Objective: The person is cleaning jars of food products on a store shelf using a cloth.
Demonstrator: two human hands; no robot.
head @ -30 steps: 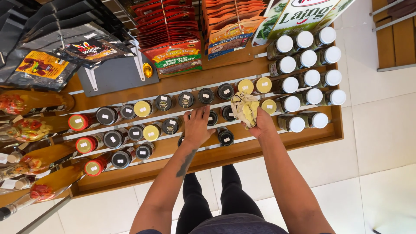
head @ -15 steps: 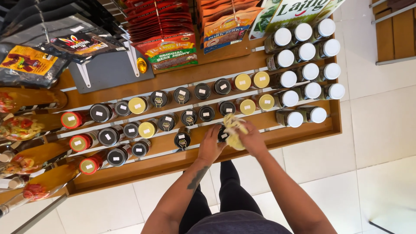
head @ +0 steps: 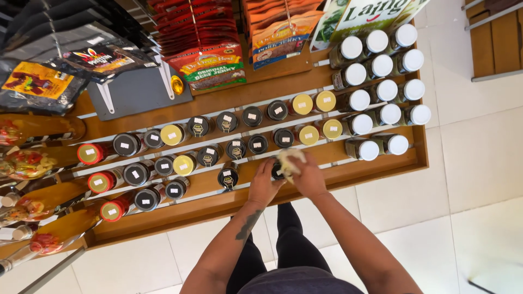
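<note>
On the wooden shelf, the left hand gripped a black-lidded jar, while the right hand clutched a pale cloth pressed on that jar. Just left of it stood one black-lidded jar alone. Right of it, thirteen white-lidded jars were ranked in five rows.

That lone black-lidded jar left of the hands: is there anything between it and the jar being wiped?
In the head view, only the left hand lies between the lone black-lidded jar and the jar being wiped; otherwise bare wooden shelf.
</note>
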